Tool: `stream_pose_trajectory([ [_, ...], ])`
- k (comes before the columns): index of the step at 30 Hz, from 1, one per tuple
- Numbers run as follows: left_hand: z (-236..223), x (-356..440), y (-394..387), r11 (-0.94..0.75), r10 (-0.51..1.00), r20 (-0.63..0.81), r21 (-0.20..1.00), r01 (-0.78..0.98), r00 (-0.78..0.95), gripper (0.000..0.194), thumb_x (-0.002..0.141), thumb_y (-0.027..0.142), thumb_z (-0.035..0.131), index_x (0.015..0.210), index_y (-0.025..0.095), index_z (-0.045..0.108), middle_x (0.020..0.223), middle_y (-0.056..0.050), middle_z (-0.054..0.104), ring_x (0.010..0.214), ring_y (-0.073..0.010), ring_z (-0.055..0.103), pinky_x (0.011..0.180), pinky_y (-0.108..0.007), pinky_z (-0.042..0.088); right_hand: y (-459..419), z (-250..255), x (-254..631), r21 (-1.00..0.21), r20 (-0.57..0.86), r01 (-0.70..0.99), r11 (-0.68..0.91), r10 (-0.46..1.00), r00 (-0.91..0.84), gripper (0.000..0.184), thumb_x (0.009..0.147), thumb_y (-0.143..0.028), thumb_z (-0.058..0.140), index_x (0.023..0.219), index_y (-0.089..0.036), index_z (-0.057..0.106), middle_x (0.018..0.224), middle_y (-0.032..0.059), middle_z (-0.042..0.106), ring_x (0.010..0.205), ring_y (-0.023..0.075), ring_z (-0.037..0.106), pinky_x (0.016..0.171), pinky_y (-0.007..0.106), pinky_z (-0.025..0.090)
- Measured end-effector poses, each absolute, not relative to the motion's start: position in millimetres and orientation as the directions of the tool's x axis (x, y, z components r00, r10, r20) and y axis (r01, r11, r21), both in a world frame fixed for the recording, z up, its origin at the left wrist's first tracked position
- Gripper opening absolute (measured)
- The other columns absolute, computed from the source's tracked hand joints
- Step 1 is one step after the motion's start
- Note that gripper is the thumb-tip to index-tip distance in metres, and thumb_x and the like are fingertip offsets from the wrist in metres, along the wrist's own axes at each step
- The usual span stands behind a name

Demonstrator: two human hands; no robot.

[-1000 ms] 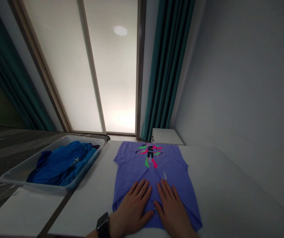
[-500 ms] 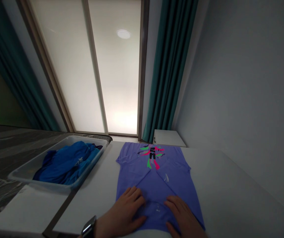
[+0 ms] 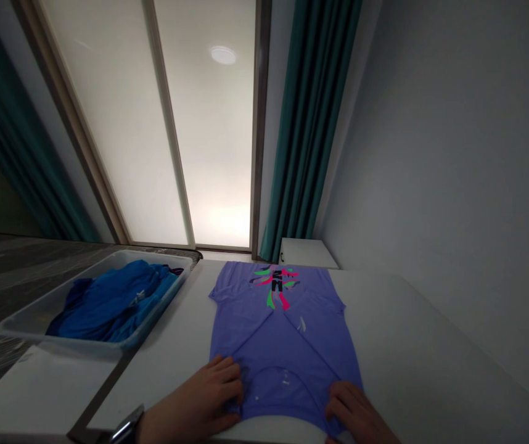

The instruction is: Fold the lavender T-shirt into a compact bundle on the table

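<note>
A purple T-shirt point(image 3: 269, 345) lies flat on the white table, its pink, green and black print at the far end and small white marks nearer me. My left hand point(image 3: 213, 394), with a watch point(image 3: 128, 425) on the wrist, is closed on the shirt's near left corner. At the near right corner, my right hand point(image 3: 354, 410) has its fingers curled over the fabric, which bunches beside them. The thumb of my right hand is partly cut off by the frame's lower edge. Between the hands the shirt's near edge curves.
Left of the shirt stands a translucent plastic bin point(image 3: 19, 324) holding blue clothes point(image 3: 111, 299). The white table point(image 3: 412, 357) reaches right toward a grey wall. Behind it are a small white cabinet point(image 3: 308, 253), a teal curtain point(image 3: 301, 135) and frosted glass doors point(image 3: 213, 154).
Both hands have moved apart, from lying on the shirt's middle to its near left and right corners, and the fingers have closed on the fabric. The view has shifted slightly.
</note>
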State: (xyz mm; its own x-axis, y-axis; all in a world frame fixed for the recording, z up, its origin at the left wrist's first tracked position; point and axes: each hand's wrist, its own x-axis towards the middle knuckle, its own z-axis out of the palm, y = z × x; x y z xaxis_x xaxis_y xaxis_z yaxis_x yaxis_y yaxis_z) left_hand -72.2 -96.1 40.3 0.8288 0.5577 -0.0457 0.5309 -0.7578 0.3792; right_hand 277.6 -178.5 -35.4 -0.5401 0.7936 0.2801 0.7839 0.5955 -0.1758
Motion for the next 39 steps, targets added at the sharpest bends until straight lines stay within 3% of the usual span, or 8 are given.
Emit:
stream_pose_trajectory([
  [5,47,-72,-101,-0.793,0.510,0.010,0.392,0.466,0.860,0.002,0.088,0.025,0.057,0.088,0.025,0.059,0.095,0.000,0.063,0.092,-0.0187,0.057,0.090,-0.032,0.043,-180,-29,275,-0.242,0.216,0.802,0.547,0.836,-0.505,0.018,0.076,-0.020,0.066,0.091,-0.025,0.060,0.101,0.0037,0.066,0.102,0.0209,0.061,0.090,0.029,0.048],
  [9,42,-77,-78,-0.757,0.601,0.110,0.395,0.520,0.791,0.024,0.094,0.030,0.048,0.116,0.027,0.058,0.112,-0.004,0.063,0.103,-0.0207,0.058,0.095,-0.035,0.045,-175,-12,267,-0.361,0.191,0.831,0.422,0.906,-0.377,0.012,0.085,-0.026,0.057,0.096,-0.024,0.062,0.101,0.0058,0.066,0.099,0.0214,0.062,0.089,0.032,0.050],
  [12,28,-80,-41,-0.718,0.692,0.205,0.299,0.629,0.692,0.042,0.096,0.033,0.044,0.137,0.025,0.046,0.136,-0.009,0.052,0.122,-0.0255,0.051,0.106,-0.042,0.041,-152,-2,265,-0.392,0.238,0.868,0.304,0.945,-0.223,0.026,0.094,-0.031,0.042,0.106,-0.023,0.064,0.109,0.0092,0.065,0.106,0.0237,0.060,0.095,0.038,0.048],
  [16,14,-77,9,-0.703,0.711,0.201,0.194,0.684,0.674,0.051,0.097,0.038,0.042,0.145,0.021,0.040,0.149,-0.011,0.042,0.136,-0.0281,0.039,0.113,-0.046,0.033,-100,-2,271,-0.315,0.251,0.919,0.239,0.954,-0.162,0.037,0.094,-0.033,0.039,0.121,-0.019,0.061,0.126,0.0128,0.061,0.119,0.0266,0.054,0.106,0.045,0.041],
  [20,6,-70,36,-0.718,0.696,0.180,0.173,0.674,0.695,0.053,0.098,0.044,0.040,0.147,0.025,0.038,0.152,-0.008,0.039,0.139,-0.0259,0.036,0.116,-0.045,0.029,-57,-10,277,-0.220,0.180,0.954,0.205,0.969,-0.167,0.048,0.095,-0.036,0.038,0.135,-0.014,0.053,0.143,0.0141,0.050,0.132,0.0255,0.044,0.113,0.044,0.031],
  [27,-10,-72,37,-0.696,0.718,0.147,0.144,0.703,0.680,0.056,0.098,0.051,0.038,0.149,0.029,0.033,0.156,-0.006,0.031,0.143,-0.0278,0.030,0.116,-0.049,0.026,-42,-24,277,-0.140,0.063,0.972,0.191,0.981,-0.184,0.061,0.097,-0.054,0.031,0.149,-0.023,0.034,0.158,0.0089,0.025,0.146,0.0231,0.021,0.118,0.047,0.013],
  [39,-22,-90,-1,-0.674,0.733,0.216,0.099,0.732,0.645,0.056,0.098,0.050,0.039,0.150,0.030,0.032,0.155,-0.007,0.033,0.141,-0.0285,0.033,0.114,-0.050,0.029,-64,-23,271,-0.140,0.037,0.958,0.249,0.969,-0.246,0.062,0.097,-0.058,0.026,0.151,-0.027,0.028,0.159,0.0064,0.021,0.147,0.0222,0.017,0.118,0.049,0.012],
])
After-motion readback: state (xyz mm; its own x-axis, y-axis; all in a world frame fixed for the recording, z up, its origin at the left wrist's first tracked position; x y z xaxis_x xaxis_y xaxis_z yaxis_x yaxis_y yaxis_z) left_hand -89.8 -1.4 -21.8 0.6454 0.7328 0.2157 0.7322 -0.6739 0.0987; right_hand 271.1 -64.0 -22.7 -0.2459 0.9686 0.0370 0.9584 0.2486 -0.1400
